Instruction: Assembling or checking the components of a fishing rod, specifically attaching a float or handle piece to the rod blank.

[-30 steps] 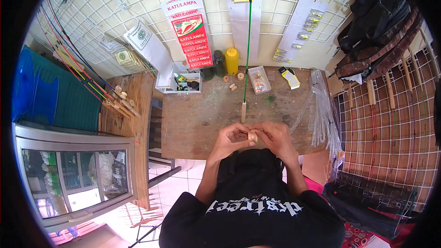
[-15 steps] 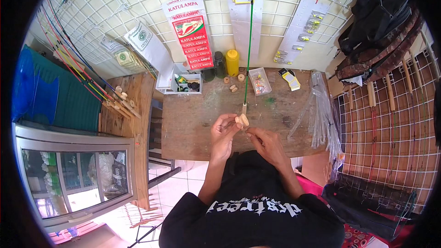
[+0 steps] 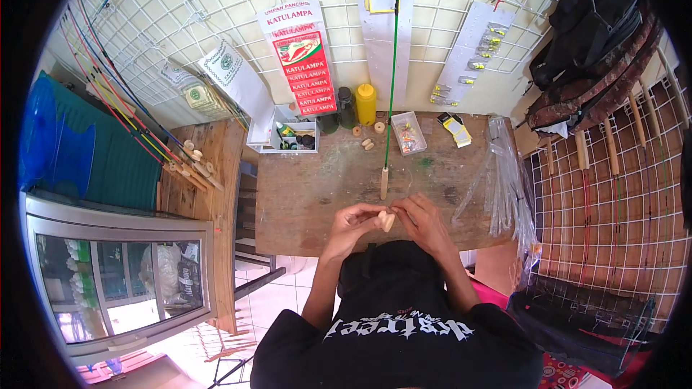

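Note:
My left hand (image 3: 352, 222) and my right hand (image 3: 423, 220) meet at the near edge of the wooden table (image 3: 310, 194). Both pinch a small pale cork piece (image 3: 388, 220) between their fingertips. Just beyond the hands a thin green rod (image 3: 391, 86) with a pale cork handle end (image 3: 384, 181) rests on the table and rises toward the wire wall. The rod's handle end lies a little apart from the held piece.
Several loose cork pieces (image 3: 367, 144) lie farther back, beside a yellow bottle (image 3: 366, 103), a clear small-parts box (image 3: 407, 132) and a white tray (image 3: 285, 133). Clear plastic sleeves (image 3: 504, 180) lie at the table's right. A side bench (image 3: 205, 173) holds rods with cork handles.
Half a second ago both hands held the cork piece up at the rod's handle end. They have since drawn back toward my body with the piece.

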Demonstrator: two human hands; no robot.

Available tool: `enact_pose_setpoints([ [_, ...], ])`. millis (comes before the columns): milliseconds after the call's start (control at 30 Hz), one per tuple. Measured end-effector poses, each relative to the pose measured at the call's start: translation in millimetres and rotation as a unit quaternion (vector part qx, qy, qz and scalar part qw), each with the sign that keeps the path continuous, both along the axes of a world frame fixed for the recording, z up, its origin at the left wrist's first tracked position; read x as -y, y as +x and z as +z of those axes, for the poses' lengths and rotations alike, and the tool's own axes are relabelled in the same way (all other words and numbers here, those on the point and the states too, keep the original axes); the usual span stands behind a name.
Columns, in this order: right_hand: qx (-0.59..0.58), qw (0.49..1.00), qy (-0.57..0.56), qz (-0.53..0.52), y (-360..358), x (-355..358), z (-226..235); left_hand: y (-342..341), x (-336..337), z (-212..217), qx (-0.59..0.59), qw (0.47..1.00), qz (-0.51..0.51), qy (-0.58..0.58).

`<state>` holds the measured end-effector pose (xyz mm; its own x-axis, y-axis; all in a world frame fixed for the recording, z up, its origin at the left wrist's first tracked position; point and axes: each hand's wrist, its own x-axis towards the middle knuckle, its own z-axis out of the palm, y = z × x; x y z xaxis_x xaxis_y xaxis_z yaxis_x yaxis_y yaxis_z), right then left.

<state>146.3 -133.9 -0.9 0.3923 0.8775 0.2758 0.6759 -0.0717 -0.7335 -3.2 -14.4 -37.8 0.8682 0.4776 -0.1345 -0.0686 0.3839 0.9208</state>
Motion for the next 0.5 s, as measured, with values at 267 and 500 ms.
enact_pose_setpoints([
  [267,0.047,0.998,0.019,0.032,-5,-6,-17,12,2,-11,0.123,0.942,0.143,-0.278],
  [500,0.094,0.994,0.028,0.044,3,-11,-20,23,6,-13,0.116,0.935,0.171,-0.287],
])
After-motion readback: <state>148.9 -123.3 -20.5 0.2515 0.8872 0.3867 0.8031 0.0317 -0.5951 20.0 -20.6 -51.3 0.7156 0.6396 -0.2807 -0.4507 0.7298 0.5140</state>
